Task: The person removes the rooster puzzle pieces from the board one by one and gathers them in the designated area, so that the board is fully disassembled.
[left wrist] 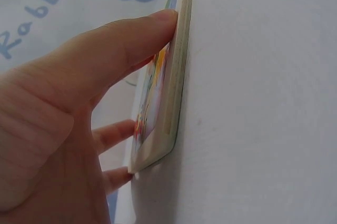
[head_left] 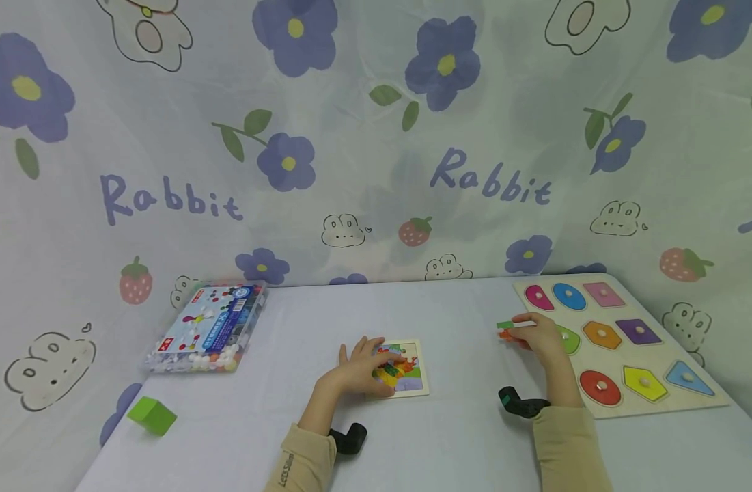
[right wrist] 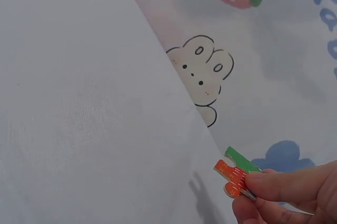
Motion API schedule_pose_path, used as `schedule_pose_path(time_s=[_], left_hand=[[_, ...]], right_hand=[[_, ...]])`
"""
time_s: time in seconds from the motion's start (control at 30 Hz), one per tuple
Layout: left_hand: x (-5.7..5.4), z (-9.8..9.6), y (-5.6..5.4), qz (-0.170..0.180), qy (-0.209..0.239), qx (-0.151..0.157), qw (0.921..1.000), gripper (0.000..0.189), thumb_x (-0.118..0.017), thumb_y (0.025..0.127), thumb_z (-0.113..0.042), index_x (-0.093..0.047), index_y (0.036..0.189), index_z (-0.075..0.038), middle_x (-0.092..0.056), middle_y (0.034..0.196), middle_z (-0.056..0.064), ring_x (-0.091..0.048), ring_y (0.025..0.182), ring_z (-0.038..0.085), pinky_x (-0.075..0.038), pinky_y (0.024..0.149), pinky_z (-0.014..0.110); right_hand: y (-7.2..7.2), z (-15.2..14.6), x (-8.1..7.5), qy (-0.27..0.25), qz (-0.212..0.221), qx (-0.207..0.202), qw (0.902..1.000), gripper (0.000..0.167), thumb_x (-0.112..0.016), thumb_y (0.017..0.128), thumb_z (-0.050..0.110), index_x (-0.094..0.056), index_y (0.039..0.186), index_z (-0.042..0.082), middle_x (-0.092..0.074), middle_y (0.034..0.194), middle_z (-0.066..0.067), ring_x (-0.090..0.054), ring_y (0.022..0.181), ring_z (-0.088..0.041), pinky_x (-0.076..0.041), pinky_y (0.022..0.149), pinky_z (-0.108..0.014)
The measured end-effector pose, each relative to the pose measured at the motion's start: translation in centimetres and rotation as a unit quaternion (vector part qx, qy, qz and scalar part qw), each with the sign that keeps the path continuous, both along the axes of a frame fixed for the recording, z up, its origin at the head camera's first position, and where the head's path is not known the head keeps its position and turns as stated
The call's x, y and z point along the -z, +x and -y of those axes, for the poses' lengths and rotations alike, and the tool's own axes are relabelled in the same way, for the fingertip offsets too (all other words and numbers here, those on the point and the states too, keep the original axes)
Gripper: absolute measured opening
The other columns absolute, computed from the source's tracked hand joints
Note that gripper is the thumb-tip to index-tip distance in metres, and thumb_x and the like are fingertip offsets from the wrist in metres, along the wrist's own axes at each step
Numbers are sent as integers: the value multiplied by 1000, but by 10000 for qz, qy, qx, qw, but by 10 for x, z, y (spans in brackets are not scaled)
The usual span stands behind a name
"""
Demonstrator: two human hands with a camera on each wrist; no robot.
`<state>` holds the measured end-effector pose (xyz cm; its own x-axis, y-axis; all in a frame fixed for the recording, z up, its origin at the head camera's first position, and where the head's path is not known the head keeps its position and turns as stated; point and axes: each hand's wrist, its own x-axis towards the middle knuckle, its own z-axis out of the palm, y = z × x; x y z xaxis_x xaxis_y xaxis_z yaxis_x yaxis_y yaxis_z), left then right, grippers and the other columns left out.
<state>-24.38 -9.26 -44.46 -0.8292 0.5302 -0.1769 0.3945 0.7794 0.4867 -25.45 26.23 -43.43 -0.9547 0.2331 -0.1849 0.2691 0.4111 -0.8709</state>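
Note:
A small framed jigsaw puzzle (head_left: 414,381) with a colourful picture lies on the white table. My left hand (head_left: 358,369) holds it, and part of the picture is hidden beneath the fingers. In the left wrist view the thumb presses on the near side of the puzzle frame (left wrist: 176,103), while two fingertips touch its far edge. To the right, my right hand (head_left: 538,336) pinches a green and orange jigsaw piece (right wrist: 230,171) between thumb and fingers. That piece is above the table, left of the wooden shape board, its back part covered by the fingertips.
The wooden shape board (head_left: 606,359) with several coloured knobbed shapes lies at the right. A clear plastic box (head_left: 206,328) with a blue printed label stands at the back left. Nearer the front left is a green block (head_left: 152,415). A patterned cloth (head_left: 376,157) hangs behind the table.

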Motion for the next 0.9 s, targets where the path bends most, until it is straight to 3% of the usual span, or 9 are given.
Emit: schedule_pose_path(time_s=[0.4,0.9], left_hand=[[0,0,1,-57,-57,5,10000,56,-71,77,-38,-52,129,-29,-22,149,7,-9,139,39,4,101,70],[-1,0,2,-68,-59,31,10000,55,-71,78,-37,-53,129,-29,-22,149,8,-9,138,40,4,100,70]], right_hand=[[3,-2,4,560,-117,93,9983,32,-59,84,8,-54,112,-8,-59,94,-18,-54,67,-11,-45,59,-22],[2,-1,9,1695,-387,320,9842,27,-63,79,5,-58,102,-9,-62,93,-27,-54,78,-32,-39,59,-30]])
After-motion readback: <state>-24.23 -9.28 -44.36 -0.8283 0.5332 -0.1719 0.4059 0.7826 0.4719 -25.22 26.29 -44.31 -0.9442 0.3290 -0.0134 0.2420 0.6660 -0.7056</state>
